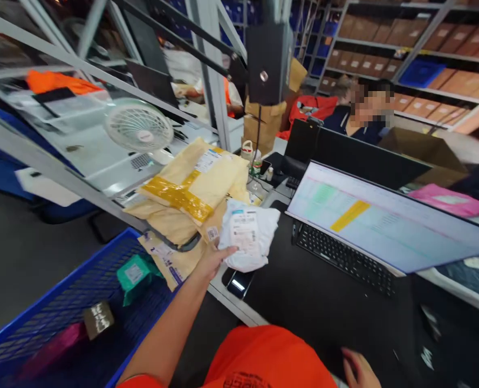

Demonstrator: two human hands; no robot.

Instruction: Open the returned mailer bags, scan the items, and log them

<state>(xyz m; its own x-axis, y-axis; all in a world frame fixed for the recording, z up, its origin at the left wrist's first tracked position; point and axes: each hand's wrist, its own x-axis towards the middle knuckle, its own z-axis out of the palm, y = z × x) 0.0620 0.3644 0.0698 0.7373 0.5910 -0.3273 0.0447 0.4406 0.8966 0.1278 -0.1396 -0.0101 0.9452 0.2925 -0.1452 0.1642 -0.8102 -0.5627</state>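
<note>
One white parcel [247, 231] gripped by fingers of left hand [212, 261], label up, over surface [304, 302] edge, just right of yellow parcels [191, 188]; right hand [358, 369] empty, loosely open, well apart.

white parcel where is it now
Head view, centre: the white parcel is in the left hand over the desk edge, right of the yellow parcels, left of the keyboard.

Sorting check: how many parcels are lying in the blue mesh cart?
3: a teal plastic-wrapped parcel near the far corner, a small brown labelled packet mid-cart, a blurred magenta bag nearest. Others may be hidden.
</note>
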